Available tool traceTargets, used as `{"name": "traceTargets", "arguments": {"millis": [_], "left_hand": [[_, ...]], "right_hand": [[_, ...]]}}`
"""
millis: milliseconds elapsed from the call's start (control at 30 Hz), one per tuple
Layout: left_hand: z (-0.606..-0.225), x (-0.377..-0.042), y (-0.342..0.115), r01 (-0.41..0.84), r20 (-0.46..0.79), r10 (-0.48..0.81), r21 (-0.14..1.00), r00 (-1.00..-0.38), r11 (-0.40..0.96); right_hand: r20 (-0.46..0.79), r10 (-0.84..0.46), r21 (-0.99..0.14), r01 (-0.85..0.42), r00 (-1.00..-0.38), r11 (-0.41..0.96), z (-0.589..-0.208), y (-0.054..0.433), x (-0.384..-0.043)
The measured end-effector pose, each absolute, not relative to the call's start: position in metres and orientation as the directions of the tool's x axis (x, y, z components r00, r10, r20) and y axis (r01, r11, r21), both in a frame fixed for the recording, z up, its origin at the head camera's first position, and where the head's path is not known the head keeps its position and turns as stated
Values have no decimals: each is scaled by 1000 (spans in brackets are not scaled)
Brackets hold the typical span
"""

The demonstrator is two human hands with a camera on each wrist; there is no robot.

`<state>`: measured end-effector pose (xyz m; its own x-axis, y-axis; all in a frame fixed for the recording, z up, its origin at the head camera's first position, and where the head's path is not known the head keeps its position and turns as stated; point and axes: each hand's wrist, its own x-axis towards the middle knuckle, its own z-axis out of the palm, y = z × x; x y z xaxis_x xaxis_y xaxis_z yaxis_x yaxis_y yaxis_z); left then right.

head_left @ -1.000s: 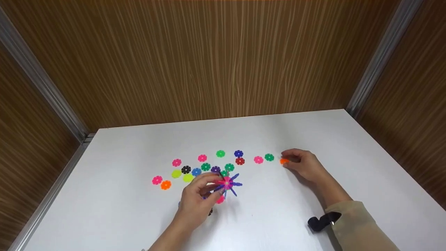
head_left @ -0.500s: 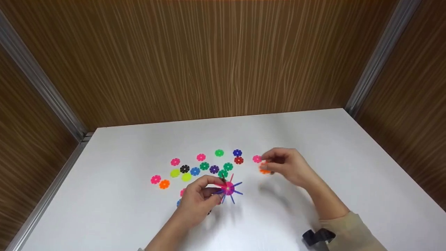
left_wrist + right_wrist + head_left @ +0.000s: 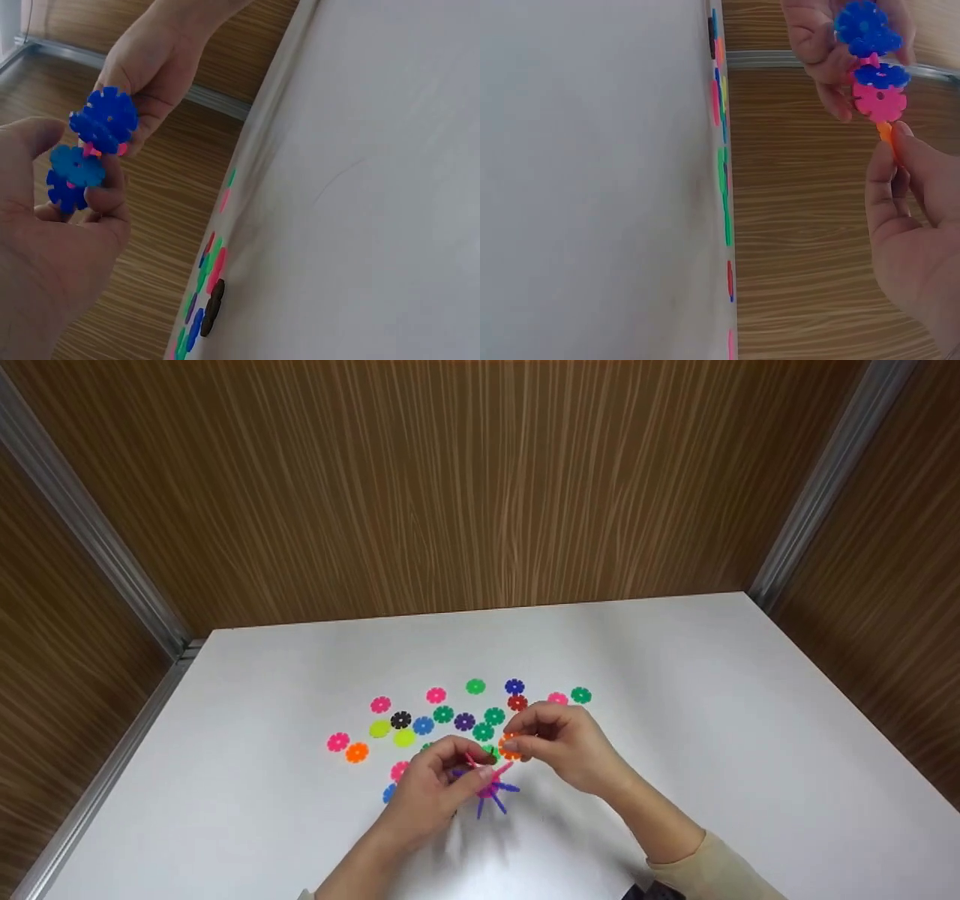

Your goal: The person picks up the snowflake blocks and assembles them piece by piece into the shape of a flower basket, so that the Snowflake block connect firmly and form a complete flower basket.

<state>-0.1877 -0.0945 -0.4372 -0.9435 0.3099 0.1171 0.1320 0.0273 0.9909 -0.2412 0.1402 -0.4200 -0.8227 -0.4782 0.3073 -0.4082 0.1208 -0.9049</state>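
My left hand (image 3: 433, 786) grips a cluster of slotted snowflake discs (image 3: 491, 789), a pink hub with blue and pink discs radiating from it. In the left wrist view, blue discs (image 3: 112, 114) of this cluster show between thumb and fingers. Thumb and fingers of my right hand (image 3: 576, 754) pinch an orange snowflake disc (image 3: 511, 748), held just above and right of the cluster. The right wrist view has the orange disc (image 3: 886, 133) edge-on, its tip right at the rim of a pink disc (image 3: 880, 102). The fingers hide part of the cluster.
Loose discs lie flat on the white table (image 3: 675, 675), among them a black disc (image 3: 401, 720), a yellow disc (image 3: 404, 737), a red disc (image 3: 517, 703) and a green disc (image 3: 581, 695). Wood-grain panels (image 3: 480, 495) enclose the table's back and sides.
My right hand has lifted the orange disc off the table's right side and carried it left to the cluster. My left hand has turned the cluster and lowered it slightly in view.
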Motion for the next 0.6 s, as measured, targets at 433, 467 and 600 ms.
{"name": "traceTargets", "arguments": {"millis": [433, 467, 600], "left_hand": [[-439, -189, -95, 144, 90, 268, 971, -959, 188], [-439, -189, -95, 146, 93, 271, 972, -958, 184], [-439, -187, -96, 146, 96, 270, 974, -958, 171]], "right_hand": [[274, -545, -915, -389, -792, 105, -414, 144, -239], [274, -544, -917, -387, -793, 103, -414, 144, -238], [313, -552, -899, -428, -773, 89, -414, 139, -236]]}}
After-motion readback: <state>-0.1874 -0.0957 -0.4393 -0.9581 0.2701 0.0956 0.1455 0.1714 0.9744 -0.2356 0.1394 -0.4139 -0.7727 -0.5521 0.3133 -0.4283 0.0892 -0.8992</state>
